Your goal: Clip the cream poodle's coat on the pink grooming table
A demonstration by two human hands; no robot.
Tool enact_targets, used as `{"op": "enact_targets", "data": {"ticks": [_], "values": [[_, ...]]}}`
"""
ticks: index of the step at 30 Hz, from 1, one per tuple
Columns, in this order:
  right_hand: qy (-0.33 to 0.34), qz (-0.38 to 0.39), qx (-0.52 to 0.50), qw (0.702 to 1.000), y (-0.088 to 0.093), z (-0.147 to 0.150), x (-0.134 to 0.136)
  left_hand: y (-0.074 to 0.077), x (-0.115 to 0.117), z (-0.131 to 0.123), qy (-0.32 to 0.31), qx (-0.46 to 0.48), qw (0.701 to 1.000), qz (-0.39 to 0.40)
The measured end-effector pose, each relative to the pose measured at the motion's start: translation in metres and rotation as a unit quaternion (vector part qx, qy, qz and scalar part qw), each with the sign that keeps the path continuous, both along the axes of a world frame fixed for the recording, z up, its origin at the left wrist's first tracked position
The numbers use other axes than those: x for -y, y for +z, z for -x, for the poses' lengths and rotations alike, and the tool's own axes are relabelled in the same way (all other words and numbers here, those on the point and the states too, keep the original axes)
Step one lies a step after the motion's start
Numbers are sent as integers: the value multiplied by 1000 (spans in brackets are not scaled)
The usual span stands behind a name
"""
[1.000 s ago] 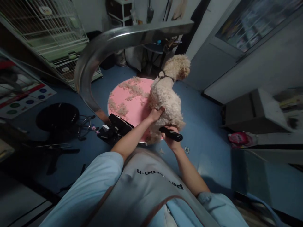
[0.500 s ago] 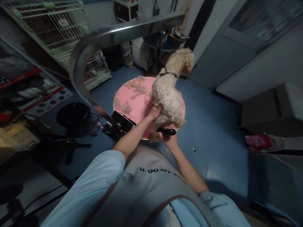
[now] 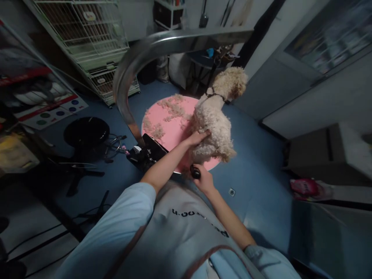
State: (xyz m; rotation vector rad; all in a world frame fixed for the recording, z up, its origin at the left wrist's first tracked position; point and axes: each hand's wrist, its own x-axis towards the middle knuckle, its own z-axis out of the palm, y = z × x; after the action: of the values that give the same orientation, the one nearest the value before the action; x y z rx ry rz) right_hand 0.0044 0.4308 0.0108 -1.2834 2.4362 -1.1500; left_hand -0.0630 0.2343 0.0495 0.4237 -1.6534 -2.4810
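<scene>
A curly cream-coloured dog (image 3: 213, 120) with a dark strap round its neck stands on a round pink grooming table (image 3: 154, 112), facing away from me. My left hand (image 3: 200, 138) holds the dog's flank near the hind leg, its thumb on the coat and its other fingers mostly hidden. Behind the hindquarters, at the near edge of the table, my right hand (image 3: 205, 179) is closed round a black hair clipper (image 3: 195, 171). The clipper is seen nearly end-on, so its blade cannot be made out. Loose clipped fur (image 3: 174, 106) lies across the left part of the tabletop.
A curved metal grooming arm (image 3: 122, 85) rises from the table's left edge and reaches overhead. White wire cages (image 3: 84, 35) stand back left, near a black round stool (image 3: 86, 132). A cabinet (image 3: 314, 149) and a pink package (image 3: 303, 188) are on the right.
My right hand has drawn slightly down and left, turning the clipper from sideways to nearly end-on. My left hand stays on the dog's flank. The camera view has shifted.
</scene>
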Motion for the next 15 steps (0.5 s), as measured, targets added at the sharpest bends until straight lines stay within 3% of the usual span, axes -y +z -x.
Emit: {"op": "enact_targets", "data": {"ticks": [2,4,6,9,13,15], "values": [[-35,73,-8,997,17,4,-5,4,5,1,-57,7,996,-63],[-95,179,-48,978,46,14,-6,9,8,2,-101,10,988,-116],[-129,204,-94,966,76,24,0,14,10,2,-134,14,979,-151],[-109,108,-101,983,98,30,20,20,10,3,-162,17,972,-166],[-35,-38,-91,994,90,22,39,17,10,6,-172,23,970,-170],[-16,-60,-100,993,93,21,40,12,10,9,-178,43,969,-164]]}}
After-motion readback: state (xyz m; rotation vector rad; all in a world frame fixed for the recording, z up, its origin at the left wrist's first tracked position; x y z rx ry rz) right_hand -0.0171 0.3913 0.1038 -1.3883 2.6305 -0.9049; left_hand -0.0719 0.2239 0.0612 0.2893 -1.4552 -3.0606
